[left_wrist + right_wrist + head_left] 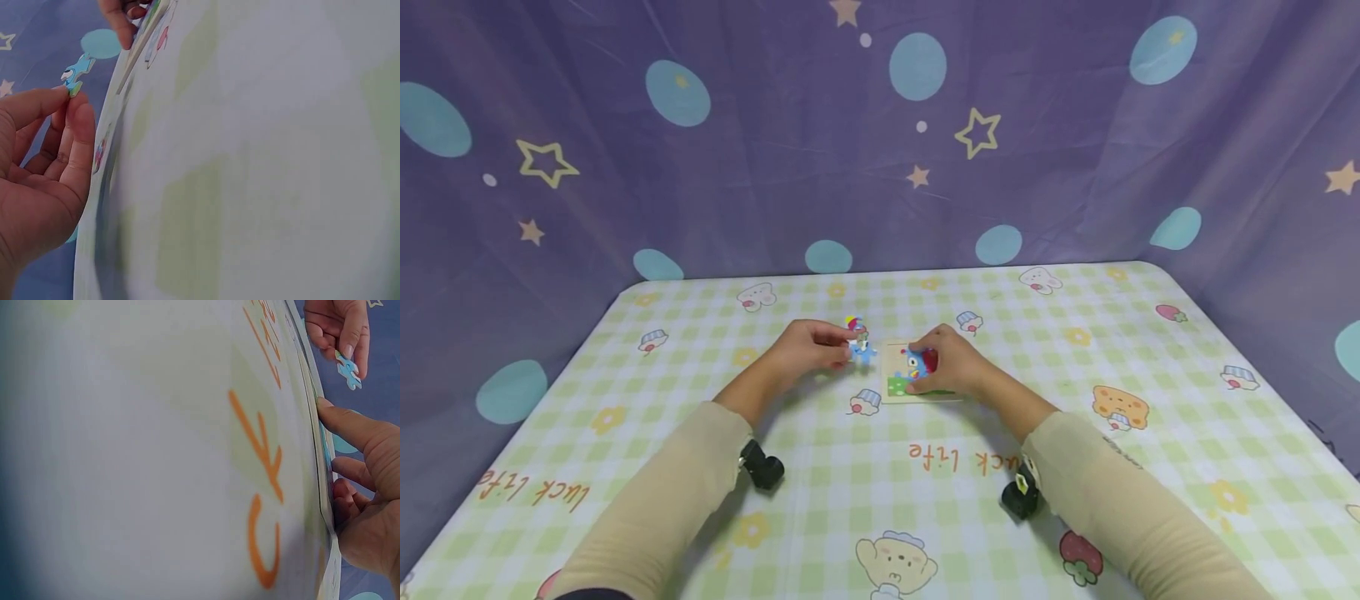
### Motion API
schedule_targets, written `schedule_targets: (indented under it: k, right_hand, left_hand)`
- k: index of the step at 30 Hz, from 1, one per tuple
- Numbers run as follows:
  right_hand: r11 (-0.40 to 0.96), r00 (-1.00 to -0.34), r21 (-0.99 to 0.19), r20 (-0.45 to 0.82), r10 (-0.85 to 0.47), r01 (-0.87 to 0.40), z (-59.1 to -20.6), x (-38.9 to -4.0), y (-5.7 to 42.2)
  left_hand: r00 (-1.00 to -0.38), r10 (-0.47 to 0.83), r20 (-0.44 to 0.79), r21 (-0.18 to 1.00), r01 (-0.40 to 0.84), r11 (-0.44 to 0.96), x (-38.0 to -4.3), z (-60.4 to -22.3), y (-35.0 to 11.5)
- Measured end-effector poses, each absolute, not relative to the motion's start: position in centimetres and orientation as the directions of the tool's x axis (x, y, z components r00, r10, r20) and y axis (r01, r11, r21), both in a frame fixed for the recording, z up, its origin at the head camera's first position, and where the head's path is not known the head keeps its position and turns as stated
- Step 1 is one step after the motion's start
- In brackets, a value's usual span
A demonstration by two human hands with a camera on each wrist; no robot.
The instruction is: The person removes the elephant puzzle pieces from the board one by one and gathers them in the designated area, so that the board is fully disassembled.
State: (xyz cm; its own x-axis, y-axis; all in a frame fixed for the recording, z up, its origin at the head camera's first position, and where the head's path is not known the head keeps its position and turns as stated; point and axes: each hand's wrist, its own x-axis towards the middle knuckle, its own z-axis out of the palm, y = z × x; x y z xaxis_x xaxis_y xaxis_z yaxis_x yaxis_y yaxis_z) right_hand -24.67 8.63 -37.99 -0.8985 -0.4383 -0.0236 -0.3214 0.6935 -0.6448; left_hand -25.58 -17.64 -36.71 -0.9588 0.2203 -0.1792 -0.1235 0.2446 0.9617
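My left hand (808, 348) pinches a small light-blue jigsaw piece (862, 353) between thumb and fingertips, just left of a puzzle board. The piece, with knobbed edges, shows in both wrist views. The puzzle board (892, 357) lies flat, beige with a green strip along its near side and a blue and red cartoon figure (914, 364) on it. Over its right part rests my right hand (951, 362), thumb and forefinger spread to either side of the figure and touching the board. The palm and fingers hide the board's right side.
Behind the left fingertips a red, yellow and blue piece (853, 322) lies on the table, partly covered. A green-checked tablecloth (820, 467) with printed cartoons covers the table. A purple patterned curtain (790, 167) hangs along its far edge.
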Motion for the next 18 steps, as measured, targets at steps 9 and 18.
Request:
schedule_targets:
  k: [9,18]
  right_hand:
    - [0.689,-0.904,-0.662,-0.04,-0.427,-0.296,-38.1,-24.6,8.6]
    - [0.693,-0.905,-0.657,-0.039,-0.423,-0.296,-38.1,-24.7,8.5]
  left_hand:
    - [-0.966,0.22,-0.133,0.984,-0.102,0.149,-25.6,-36.7,-19.1]
    - [-0.98,0.166,-0.113,0.992,-0.102,0.073,-25.9,-36.8,-20.1]
